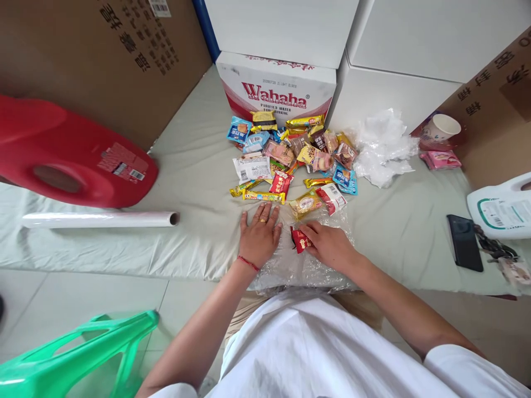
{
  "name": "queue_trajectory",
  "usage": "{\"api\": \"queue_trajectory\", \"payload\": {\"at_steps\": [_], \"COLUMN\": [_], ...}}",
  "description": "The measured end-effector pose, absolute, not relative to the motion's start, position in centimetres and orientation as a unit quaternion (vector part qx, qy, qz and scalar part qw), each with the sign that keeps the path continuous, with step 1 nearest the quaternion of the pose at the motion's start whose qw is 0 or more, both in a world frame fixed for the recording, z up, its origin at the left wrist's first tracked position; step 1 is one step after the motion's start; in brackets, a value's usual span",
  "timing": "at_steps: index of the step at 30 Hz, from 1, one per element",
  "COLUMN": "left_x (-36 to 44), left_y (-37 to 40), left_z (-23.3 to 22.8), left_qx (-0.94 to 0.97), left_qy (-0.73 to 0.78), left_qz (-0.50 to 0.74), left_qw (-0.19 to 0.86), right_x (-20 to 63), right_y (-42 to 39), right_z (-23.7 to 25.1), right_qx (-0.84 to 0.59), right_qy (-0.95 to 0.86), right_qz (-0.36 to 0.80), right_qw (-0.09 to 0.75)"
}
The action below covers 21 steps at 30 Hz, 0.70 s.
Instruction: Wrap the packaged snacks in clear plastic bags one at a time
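Observation:
My left hand (260, 235) lies flat with fingers spread on the left edge of a clear plastic sheet (309, 268) spread on the pale cloth. A ring is on one finger, a red string on the wrist. My right hand (327, 241) rests on the sheet with its fingers on a small red snack packet (299, 240). Just beyond both hands lies a pile of several wrapped snacks (290, 157), with a yellow bar (264, 196) and a red and white packet (332, 198) nearest.
A Wahaha water carton (276, 83) and white boxes stand behind the pile. Crumpled plastic (384, 146) and a paper cup (440, 129) lie at right, a phone (464, 242) and white jug (501, 209) farther right. A film roll (99, 219), red jug (66, 152) and green stool (78, 354) are at left.

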State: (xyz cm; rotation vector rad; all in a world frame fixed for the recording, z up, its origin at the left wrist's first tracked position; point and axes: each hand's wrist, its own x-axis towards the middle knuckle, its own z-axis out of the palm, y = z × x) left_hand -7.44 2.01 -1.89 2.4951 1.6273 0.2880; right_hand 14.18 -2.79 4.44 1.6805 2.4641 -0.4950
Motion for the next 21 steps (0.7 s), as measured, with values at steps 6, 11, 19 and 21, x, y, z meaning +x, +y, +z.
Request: {"api": "queue_trajectory", "payload": {"at_steps": [6,11,19,21], "left_x": [-7.4,-7.6,-8.3,-8.7], "left_y": [1.8,1.8,2.4,2.7], "left_z": [-1.8,-1.7,-1.1,-1.0], "left_qx": [0.828,0.829,0.810,0.803], "left_qy": [0.547,0.544,0.553,0.557], "left_qz": [0.099,0.104,0.134,0.145], "left_qw": [0.075,0.083,0.145,0.154], "right_x": [13.4,12.1,13.4,12.9], "right_y": [-3.7,-3.6,2.9,6.6], "right_z": [6.1,4.6,7.5,7.4], "right_qx": [0.580,0.582,0.609,0.573], "right_qy": [0.797,0.791,0.785,0.817], "right_qz": [-0.163,-0.173,-0.118,-0.061], "right_qw": [0.032,0.069,0.002,0.016]}}
